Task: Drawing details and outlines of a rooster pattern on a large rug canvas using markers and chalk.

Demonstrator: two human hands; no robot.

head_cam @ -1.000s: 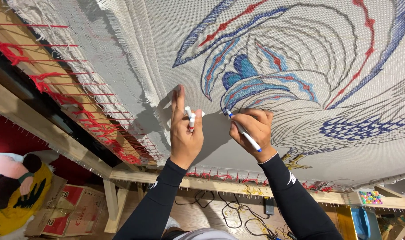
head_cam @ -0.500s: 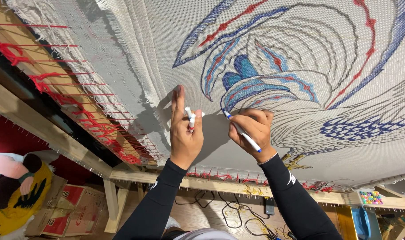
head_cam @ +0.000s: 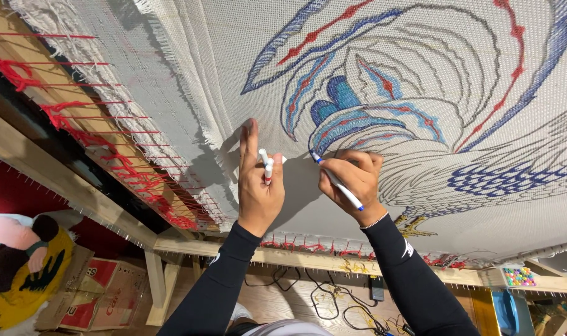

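Note:
A grey woven canvas [head_cam: 420,199] with a drawn design of blue, red and dark lines is stretched on a wooden frame [head_cam: 78,186] by red strings. My right hand [head_cam: 353,182] grips a white marker with a blue tip [head_cam: 337,180], its tip touching the canvas just below the blue swirl. My left hand [head_cam: 256,180] presses flat on the canvas with the forefinger stretched up, and holds white markers [head_cam: 266,167], one with a red end, between its fingers. Both arms wear black sleeves.
Loose white fringe [head_cam: 171,62] hangs along the canvas edge at upper left. Cardboard boxes [head_cam: 90,292] and a colourful tufted piece [head_cam: 22,267] lie below left. Cables [head_cam: 321,298] and a black adapter lie on the floor; a box of coloured pins [head_cam: 517,275] sits at the right.
None beyond a slight shift of the right hand's marker tip on the canvas; the left hand stays pressed in place.

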